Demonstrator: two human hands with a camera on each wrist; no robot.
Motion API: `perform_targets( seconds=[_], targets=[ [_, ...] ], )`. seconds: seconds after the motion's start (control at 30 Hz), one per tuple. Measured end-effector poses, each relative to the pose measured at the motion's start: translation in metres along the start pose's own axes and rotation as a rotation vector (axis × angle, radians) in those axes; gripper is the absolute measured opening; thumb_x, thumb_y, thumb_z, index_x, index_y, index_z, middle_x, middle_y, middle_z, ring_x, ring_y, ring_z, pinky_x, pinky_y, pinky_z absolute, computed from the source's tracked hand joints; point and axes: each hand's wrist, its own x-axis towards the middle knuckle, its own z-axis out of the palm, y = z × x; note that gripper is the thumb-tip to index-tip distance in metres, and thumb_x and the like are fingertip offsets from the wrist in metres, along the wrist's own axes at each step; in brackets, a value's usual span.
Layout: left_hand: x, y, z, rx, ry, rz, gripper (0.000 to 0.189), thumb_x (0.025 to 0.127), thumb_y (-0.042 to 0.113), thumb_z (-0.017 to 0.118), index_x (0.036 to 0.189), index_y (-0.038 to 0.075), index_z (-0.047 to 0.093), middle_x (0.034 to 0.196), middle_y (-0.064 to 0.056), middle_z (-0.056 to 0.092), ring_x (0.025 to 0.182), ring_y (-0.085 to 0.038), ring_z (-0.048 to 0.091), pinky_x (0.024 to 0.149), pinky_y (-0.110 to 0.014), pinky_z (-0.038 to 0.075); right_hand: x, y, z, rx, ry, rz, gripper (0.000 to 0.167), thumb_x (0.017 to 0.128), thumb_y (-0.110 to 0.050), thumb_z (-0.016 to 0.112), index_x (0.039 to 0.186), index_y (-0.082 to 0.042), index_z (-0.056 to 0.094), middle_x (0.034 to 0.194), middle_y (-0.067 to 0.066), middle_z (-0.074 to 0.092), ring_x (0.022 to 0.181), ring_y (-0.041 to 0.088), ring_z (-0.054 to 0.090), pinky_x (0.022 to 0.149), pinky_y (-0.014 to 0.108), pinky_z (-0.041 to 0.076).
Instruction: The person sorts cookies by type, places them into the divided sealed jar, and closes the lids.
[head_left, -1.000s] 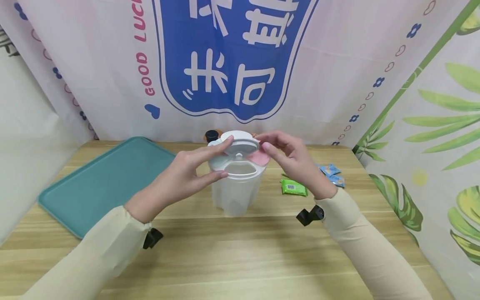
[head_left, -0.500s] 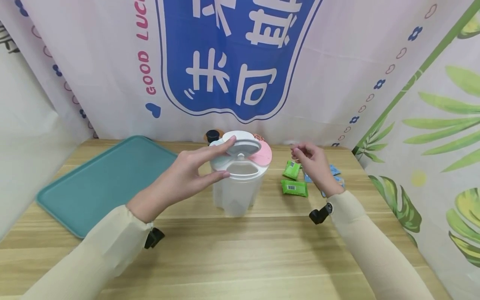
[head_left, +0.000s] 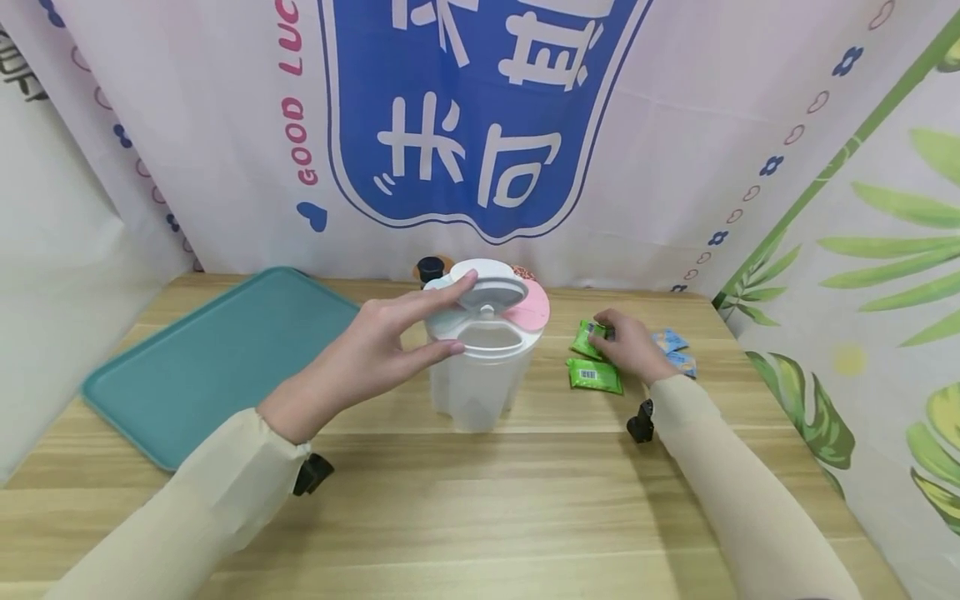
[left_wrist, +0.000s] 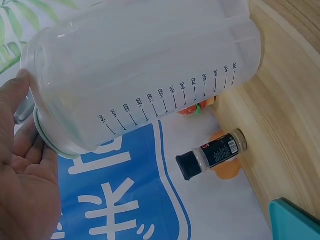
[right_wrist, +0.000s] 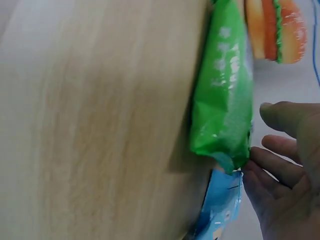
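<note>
A translucent multi-compartment storage canister (head_left: 476, 396) stands upright on the table. One white flap lid (head_left: 493, 293) is tilted up over an uncovered compartment, beside a pink lid (head_left: 531, 307). My left hand (head_left: 360, 358) holds the canister's top from the left, fingers at the raised flap and thumb at the front rim. Marks up to 1500 run along the canister's wall (left_wrist: 150, 65) in the left wrist view. To the right, my right hand (head_left: 633, 343) reaches over the farther green packet (head_left: 583, 340); its fingertips meet the end of a green packet (right_wrist: 225, 90) in the right wrist view.
Another green packet (head_left: 595, 377) lies nearer, and blue packets (head_left: 681, 362) lie right of my right hand. A teal tray (head_left: 217, 367) occupies the table's left. Behind the canister stands a black-capped seasoning bottle (left_wrist: 212, 154). A printed cloth (head_left: 675, 167) hangs along the back.
My right hand has left the canister's pink lid, moved right and come down at the green packets. My left hand stays at the canister's top, with the flap still raised.
</note>
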Motion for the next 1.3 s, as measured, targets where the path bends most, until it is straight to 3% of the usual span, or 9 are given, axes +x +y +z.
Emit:
perform_targets(
  seconds=[0.27, 0.57, 0.9, 1.17, 1.3],
  targets=[
    [0.0008, 0.0004, -0.0005, -0.007, -0.006, -0.009, 0.077, 0.090, 0.011, 0.083, 0.158, 0.019, 0.049, 0.150, -0.012, 0.063, 0.124, -0.027, 0.071, 0.102, -0.044, 0.063, 0.0089, 0.0030, 0.0029, -0.065, -0.062, 0.005, 0.056, 0.108, -0.023, 0.058, 0.153, 0.006, 0.044, 0.154, 0.032, 0.050, 0.143, 0.049, 0.049, 0.121, 0.064, 0.042],
    [-0.0007, 0.0003, 0.0001, -0.010, -0.003, -0.014, 0.077, 0.090, 0.011, 0.083, 0.158, 0.019, 0.049, 0.149, -0.012, 0.064, 0.117, -0.025, 0.073, 0.095, -0.041, 0.065, 0.0104, -0.0006, 0.0005, -0.059, -0.102, 0.040, 0.059, 0.108, -0.023, 0.058, 0.156, 0.005, 0.039, 0.157, 0.032, 0.046, 0.145, 0.049, 0.046, 0.123, 0.064, 0.039],
    [-0.0001, 0.0009, 0.0003, -0.012, -0.001, -0.011, 0.076, 0.090, 0.011, 0.083, 0.158, 0.019, 0.049, 0.150, -0.012, 0.063, 0.119, -0.025, 0.072, 0.095, -0.040, 0.065, 0.0088, -0.0010, -0.0005, -0.032, -0.027, -0.014, 0.054, 0.105, -0.016, 0.063, 0.152, 0.005, 0.046, 0.155, 0.030, 0.048, 0.145, 0.049, 0.046, 0.123, 0.064, 0.040],
    [-0.0006, 0.0030, 0.0009, -0.003, 0.008, -0.009, 0.075, 0.090, 0.012, 0.084, 0.157, 0.018, 0.050, 0.149, -0.012, 0.064, 0.115, -0.023, 0.073, 0.087, -0.035, 0.066, 0.0067, 0.0026, 0.0009, 0.023, 0.036, -0.047, 0.044, 0.107, -0.011, 0.059, 0.148, 0.003, 0.051, 0.146, 0.030, 0.054, 0.132, 0.046, 0.057, 0.110, 0.060, 0.052],
    [-0.0010, 0.0032, 0.0016, 0.003, 0.012, -0.013, 0.075, 0.089, 0.013, 0.084, 0.157, 0.018, 0.051, 0.148, -0.012, 0.065, 0.111, -0.021, 0.073, 0.083, -0.033, 0.065, 0.0053, 0.0056, 0.0017, 0.074, 0.055, -0.033, 0.042, 0.108, -0.011, 0.057, 0.148, 0.001, 0.053, 0.143, 0.028, 0.055, 0.130, 0.044, 0.057, 0.108, 0.058, 0.053]
  ],
)
